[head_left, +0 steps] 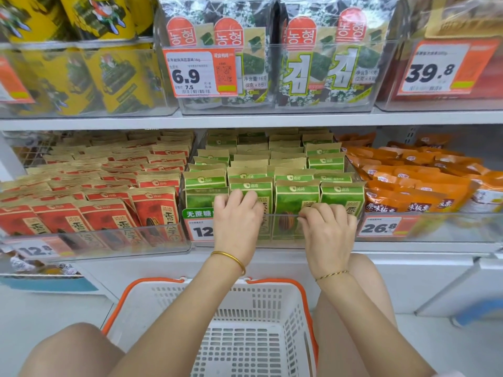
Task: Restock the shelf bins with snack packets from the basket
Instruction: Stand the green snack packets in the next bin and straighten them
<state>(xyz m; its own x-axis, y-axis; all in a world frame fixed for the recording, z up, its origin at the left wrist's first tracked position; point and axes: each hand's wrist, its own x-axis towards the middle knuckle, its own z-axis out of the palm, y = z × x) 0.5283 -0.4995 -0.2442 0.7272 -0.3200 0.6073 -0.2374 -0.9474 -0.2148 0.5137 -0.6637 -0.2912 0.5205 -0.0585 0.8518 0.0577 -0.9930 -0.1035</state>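
Mid-frame: left hand (236, 219) and right hand (328, 230) pinch green packets (295, 198), seemingly light and crinkly; best gripped by top folds.

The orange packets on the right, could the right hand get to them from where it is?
Probably yes. The right hand rests at the green packets, and the orange packets sit in the next bin, open on top, with nothing between.

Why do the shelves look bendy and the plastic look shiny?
Head view: the wide-angle lens bows the white shelf edge toward the sides; overhead light glares off the clear bin front and the seaweed packets; the corners look soft, the middle sharp.
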